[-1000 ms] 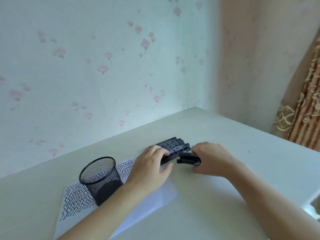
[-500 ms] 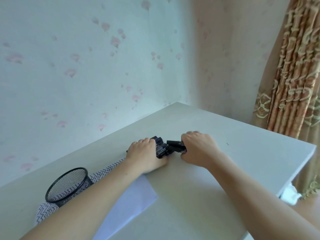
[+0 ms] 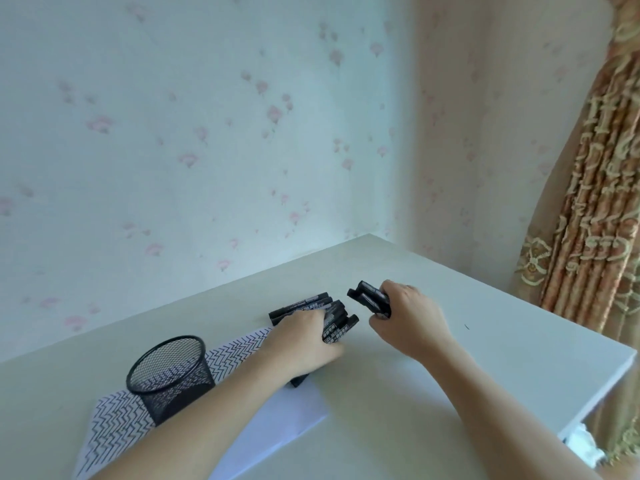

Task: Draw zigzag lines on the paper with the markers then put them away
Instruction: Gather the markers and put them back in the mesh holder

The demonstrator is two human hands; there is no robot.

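A person's two bare hands work over a pale table (image 3: 502,358). The left hand (image 3: 304,341) lies palm down on a row of black markers (image 3: 332,313), fingers curled over them, at the far edge of the paper (image 3: 114,420). The right hand (image 3: 408,320) grips a small bundle of markers (image 3: 370,297), lifted just beside the row. The paper is covered in zigzag lines, and a black mesh cup (image 3: 169,375) stands upright on it, left of the hands.

A pale counter (image 3: 502,368) carries a sheet of paper (image 3: 284,424) with zigzag lines at near left, a mesh cup (image 3: 169,375) standing on it, and black markers (image 3: 311,304) farther right.
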